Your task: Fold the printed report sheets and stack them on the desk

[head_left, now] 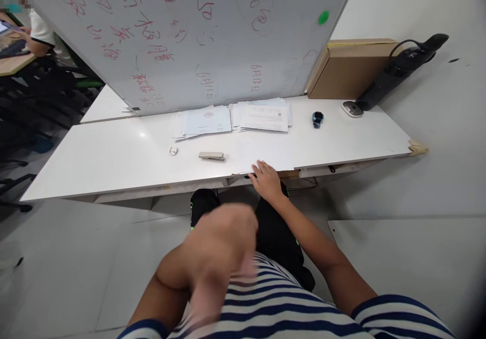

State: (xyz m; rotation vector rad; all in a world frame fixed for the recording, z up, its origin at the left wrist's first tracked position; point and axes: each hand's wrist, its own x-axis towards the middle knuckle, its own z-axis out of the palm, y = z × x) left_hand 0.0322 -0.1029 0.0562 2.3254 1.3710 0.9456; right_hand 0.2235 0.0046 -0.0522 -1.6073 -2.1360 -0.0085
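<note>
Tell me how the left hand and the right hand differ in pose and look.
The left hand is raised in front of the body, while the right hand is at the front edge of the white desk. The left hand is blurred and looks larger in view; the right hand is sharper and looks smaller. Both are bare.

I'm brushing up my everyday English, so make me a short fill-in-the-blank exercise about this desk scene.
1. The writing on the whiteboard is in ____ ink.
2. The watch lies ____ the papers and the mouse.
3. The person's right hand is at the near ____ of the desk.

Missing words: red; between; edge.
</note>
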